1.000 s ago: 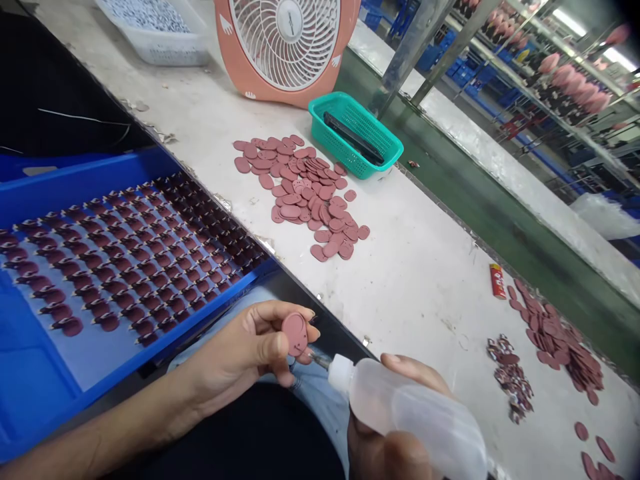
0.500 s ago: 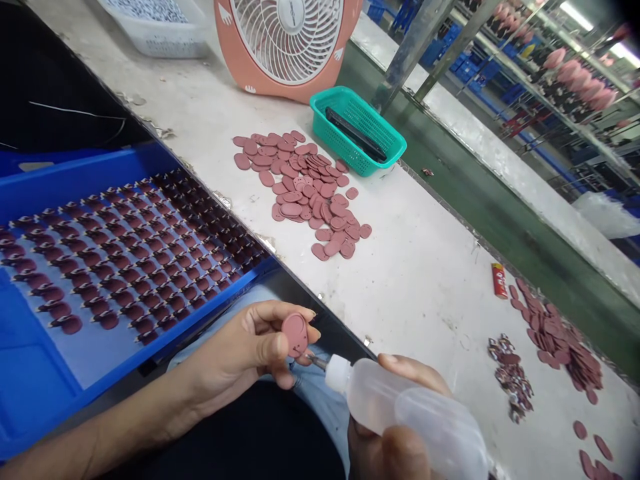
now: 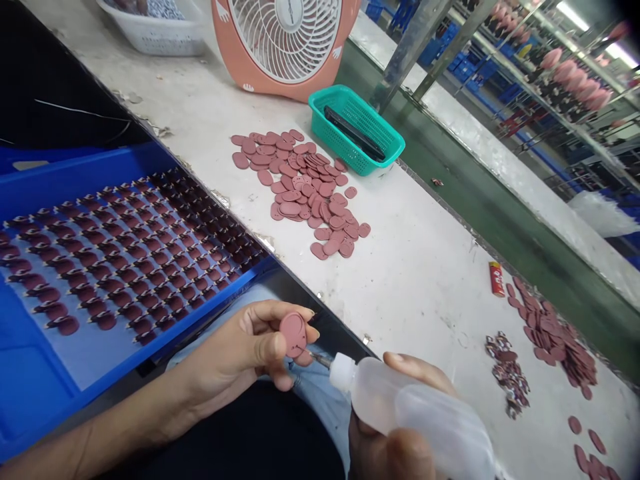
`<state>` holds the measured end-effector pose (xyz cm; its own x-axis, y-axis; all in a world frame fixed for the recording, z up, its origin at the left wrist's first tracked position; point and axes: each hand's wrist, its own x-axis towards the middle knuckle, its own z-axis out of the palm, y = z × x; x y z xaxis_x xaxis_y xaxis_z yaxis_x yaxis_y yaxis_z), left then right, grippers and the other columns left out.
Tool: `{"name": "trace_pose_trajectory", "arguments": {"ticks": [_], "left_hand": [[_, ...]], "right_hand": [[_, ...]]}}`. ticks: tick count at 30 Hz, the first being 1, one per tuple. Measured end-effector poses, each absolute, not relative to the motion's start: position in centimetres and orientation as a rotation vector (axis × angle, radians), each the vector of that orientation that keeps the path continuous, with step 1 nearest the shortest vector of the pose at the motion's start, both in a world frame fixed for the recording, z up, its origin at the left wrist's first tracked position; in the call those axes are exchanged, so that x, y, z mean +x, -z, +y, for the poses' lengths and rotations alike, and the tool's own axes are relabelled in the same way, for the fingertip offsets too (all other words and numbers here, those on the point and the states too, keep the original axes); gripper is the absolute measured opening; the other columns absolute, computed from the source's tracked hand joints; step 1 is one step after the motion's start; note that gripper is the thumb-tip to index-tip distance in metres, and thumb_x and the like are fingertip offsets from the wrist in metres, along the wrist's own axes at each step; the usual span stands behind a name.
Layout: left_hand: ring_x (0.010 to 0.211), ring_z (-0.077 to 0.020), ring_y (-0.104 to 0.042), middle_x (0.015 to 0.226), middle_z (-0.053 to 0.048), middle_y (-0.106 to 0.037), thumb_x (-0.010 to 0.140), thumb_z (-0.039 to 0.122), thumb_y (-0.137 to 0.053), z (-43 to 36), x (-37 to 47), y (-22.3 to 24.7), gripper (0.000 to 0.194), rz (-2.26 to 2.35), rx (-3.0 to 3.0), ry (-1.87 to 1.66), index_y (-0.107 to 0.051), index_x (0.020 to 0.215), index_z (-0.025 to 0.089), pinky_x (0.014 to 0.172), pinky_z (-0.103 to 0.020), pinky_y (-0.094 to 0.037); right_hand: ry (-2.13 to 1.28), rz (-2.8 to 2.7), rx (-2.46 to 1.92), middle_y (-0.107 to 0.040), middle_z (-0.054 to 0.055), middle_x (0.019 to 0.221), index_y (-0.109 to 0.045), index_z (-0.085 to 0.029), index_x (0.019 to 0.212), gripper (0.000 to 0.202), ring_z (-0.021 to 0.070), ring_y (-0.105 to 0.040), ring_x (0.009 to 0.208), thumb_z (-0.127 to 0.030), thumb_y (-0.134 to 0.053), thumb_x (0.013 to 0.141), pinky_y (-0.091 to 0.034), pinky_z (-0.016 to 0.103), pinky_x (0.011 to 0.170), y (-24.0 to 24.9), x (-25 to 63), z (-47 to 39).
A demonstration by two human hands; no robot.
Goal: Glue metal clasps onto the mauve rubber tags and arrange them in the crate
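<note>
Between the thumb and fingers of my left hand (image 3: 260, 343) is a reddish-brown oval disc (image 3: 293, 333) with small holes near its lower edge. My right hand (image 3: 400, 427) is wrapped round a translucent squeeze bottle (image 3: 420, 417) with a white cap. The bottle lies tilted, and its thin metal nozzle (image 3: 320, 359) points at the holes in the disc; whether the tip touches it I cannot tell. To the left, a blue tray (image 3: 35, 393) holds rows of similar discs with small dark-and-white parts attached.
A pile of oval discs (image 3: 310, 193) lies mid-table, with another pile (image 3: 555, 333) at the right. Near that one are small shiny parts (image 3: 507, 373) and a red packet (image 3: 496, 279). A green basket (image 3: 357, 130), an orange fan (image 3: 287, 40) and a white basket (image 3: 155, 33) stand at the back.
The bottle has shifted slightly right, and its nozzle sits a little farther from the disc's middle. A hand now shows over the white basket at the back. My left hand keeps its hold.
</note>
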<state>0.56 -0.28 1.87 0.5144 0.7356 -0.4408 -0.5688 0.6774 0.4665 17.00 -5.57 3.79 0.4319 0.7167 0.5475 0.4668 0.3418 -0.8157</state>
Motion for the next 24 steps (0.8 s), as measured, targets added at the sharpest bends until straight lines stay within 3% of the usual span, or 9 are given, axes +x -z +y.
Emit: {"name": "trace_pose_trajectory", "arguments": {"ticks": [10, 16, 24], "left_hand": [[0.061, -0.0157, -0.074, 0.08, -0.004, -0.081, 0.058, 0.035, -0.101, -0.3, 0.4, -2.5, 0.033, 0.701, 0.27, -0.769, -0.085, 0.085, 0.026, 0.048, -0.016, -0.058], [0.065, -0.0167, -0.075, 0.079, -0.004, -0.08, 0.056, 0.034, -0.102, 0.0, 0.6, -3.0, 0.034, 0.706, 0.283, -0.804, -0.085, 0.084, 0.025, 0.045, -0.016, -0.059], [0.064, -0.0162, -0.074, 0.079, -0.005, -0.08, 0.052, 0.035, -0.103, -0.1, 0.9, -3.4, 0.038, 0.755, 0.264, -0.786, -0.085, 0.083, 0.024, 0.045, -0.016, -0.058]], "right_hand": [[-0.21, -1.278, -1.315, -0.059, 0.002, 0.08, -0.067, -0.019, 0.101, 0.037, 0.0126, -0.049, 0.054, -0.053, -0.056, 0.097, -0.032, 0.029, 0.041, -3.4, 17.8, -5.8], [-0.228, -1.261, -1.384, -0.061, 0.007, 0.089, -0.06, -0.02, 0.12, 0.048, 0.0158, -0.054, 0.057, -0.061, -0.05, 0.096, -0.033, 0.028, 0.042, -1.3, 18.6, -7.0], [-0.224, -1.284, -1.395, -0.062, 0.004, 0.084, -0.063, -0.018, 0.11, 0.046, 0.0159, -0.059, 0.06, -0.06, -0.055, 0.093, -0.042, 0.028, 0.047, -2.0, 19.0, -6.4]]}}
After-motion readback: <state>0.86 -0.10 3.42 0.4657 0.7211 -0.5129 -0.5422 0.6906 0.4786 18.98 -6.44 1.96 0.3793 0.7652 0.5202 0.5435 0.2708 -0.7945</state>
